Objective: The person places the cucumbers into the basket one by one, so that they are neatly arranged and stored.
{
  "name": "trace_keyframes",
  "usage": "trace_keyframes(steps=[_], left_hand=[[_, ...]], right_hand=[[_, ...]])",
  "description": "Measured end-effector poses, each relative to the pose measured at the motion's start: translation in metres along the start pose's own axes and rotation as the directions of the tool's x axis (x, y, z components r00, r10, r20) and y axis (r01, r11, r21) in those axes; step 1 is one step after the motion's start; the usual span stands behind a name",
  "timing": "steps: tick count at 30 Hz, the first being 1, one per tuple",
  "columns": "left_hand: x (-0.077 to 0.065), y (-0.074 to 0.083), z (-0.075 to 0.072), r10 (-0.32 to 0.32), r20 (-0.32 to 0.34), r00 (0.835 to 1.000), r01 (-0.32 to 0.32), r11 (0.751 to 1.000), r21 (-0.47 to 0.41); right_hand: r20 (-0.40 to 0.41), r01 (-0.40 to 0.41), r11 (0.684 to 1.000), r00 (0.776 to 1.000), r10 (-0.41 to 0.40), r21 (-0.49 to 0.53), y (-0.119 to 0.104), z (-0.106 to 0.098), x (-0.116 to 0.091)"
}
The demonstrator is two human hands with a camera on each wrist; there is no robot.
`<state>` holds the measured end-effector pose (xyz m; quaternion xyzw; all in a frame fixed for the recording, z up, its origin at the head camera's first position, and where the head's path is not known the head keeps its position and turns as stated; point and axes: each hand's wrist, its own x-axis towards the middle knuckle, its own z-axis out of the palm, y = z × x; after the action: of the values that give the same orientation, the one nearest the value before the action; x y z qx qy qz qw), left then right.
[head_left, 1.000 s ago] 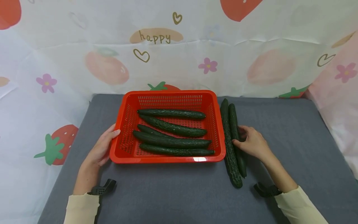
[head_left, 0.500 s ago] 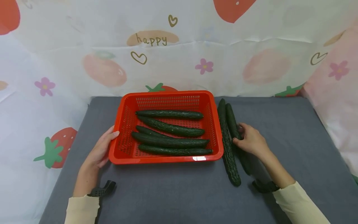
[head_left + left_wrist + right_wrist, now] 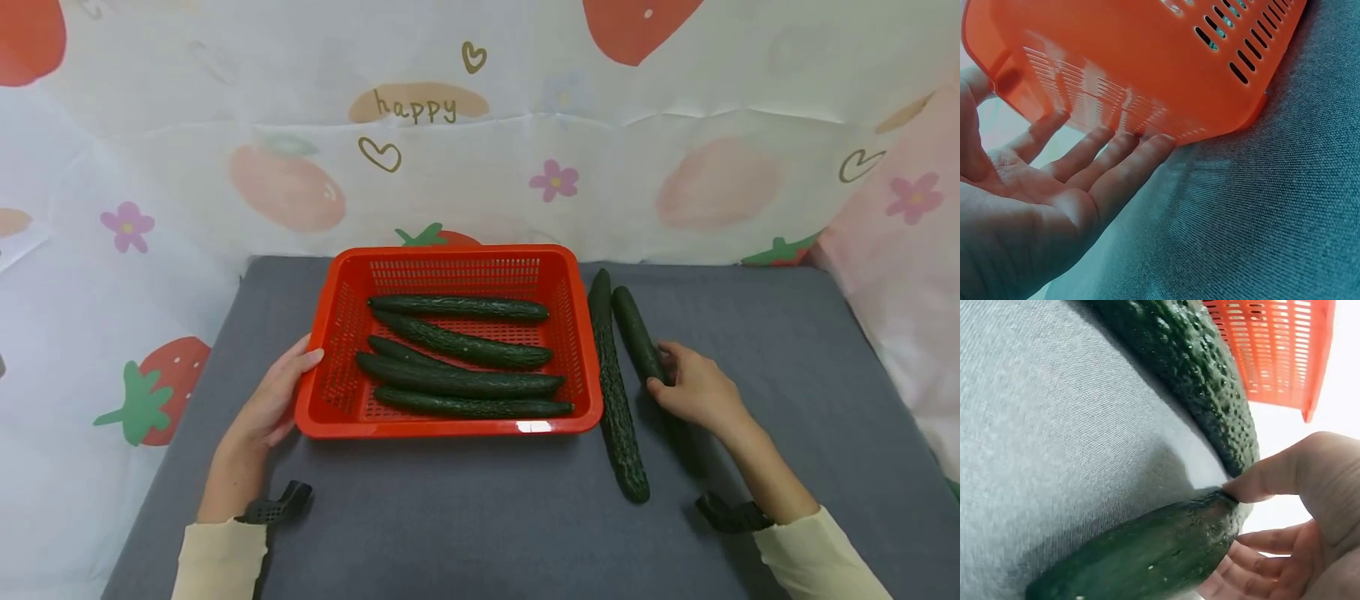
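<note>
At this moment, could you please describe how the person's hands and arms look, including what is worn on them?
The left hand and the right hand wear no gloves. The sleeves are plain cream. Beside each cuff sits a black, angular wristband.

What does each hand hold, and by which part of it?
The right hand grips the rightmost cucumber near its middle; the left hand holds the red basket by its left side.

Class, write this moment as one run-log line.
left hand: grips red perforated plastic basket; right hand: pinches long dark-green cucumber; inside basket: five cucumbers; on grey cloth: another cucumber
</note>
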<state>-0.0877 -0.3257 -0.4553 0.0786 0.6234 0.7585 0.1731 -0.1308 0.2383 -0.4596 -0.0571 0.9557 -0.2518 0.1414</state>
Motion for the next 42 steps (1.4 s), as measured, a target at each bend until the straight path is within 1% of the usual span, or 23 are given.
trace_keyframes(steps=[4, 7, 12, 17, 20, 25, 29, 32, 37, 42], left_hand=[[0.000, 0.000, 0.000, -0.002, -0.023, 1.000, 0.003, 1.000, 0.026], [0.000, 0.000, 0.001, -0.008, -0.040, 0.999, 0.010, 0.999, 0.043], [0.000, 0.000, 0.003, -0.038, -0.073, 0.997, 0.042, 0.998, 0.052], [0.002, 0.000, 0.003, -0.050, -0.080, 0.996, 0.055, 0.997, 0.058], [0.002, 0.000, 0.002, -0.043, -0.065, 0.997, 0.046, 0.998, 0.050], [0.001, -0.001, 0.002, -0.025, -0.050, 0.998, 0.026, 0.999, 0.028], [0.002, -0.002, 0.004, -0.025, -0.044, 0.999, 0.027, 0.998, 0.048], [0.002, -0.003, 0.004, -0.028, -0.057, 0.998, 0.031, 0.998, 0.063], [0.000, -0.001, 0.003, -0.033, -0.092, 0.995, 0.038, 0.998, 0.047], [0.000, 0.000, 0.004, -0.039, -0.091, 0.995, 0.043, 0.998, 0.045]], right_hand=[[-0.007, 0.010, 1.000, 1.000, -0.010, -0.016, -0.002, 0.001, -0.002], [-0.015, 0.035, 0.999, 0.999, -0.036, -0.033, -0.003, 0.001, -0.003], [-0.016, 0.073, 0.995, 0.997, -0.074, -0.069, -0.004, 0.002, -0.004], [-0.031, 0.067, 0.994, 0.997, -0.070, -0.086, -0.007, 0.006, 0.001], [-0.028, 0.045, 0.995, 0.999, -0.047, -0.088, -0.009, 0.006, 0.004], [0.033, 0.028, 0.997, 0.999, -0.026, -0.074, -0.008, 0.000, 0.005], [0.090, 0.001, 0.999, 0.996, 0.004, -0.052, -0.002, -0.008, 0.004], [0.120, -0.029, 0.999, 0.992, 0.032, -0.021, 0.003, -0.011, 0.004], [0.111, -0.021, 0.999, 0.994, 0.017, 0.032, 0.008, -0.010, 0.002], [0.066, -0.004, 0.998, 0.998, -0.001, 0.067, 0.010, -0.006, -0.003]])
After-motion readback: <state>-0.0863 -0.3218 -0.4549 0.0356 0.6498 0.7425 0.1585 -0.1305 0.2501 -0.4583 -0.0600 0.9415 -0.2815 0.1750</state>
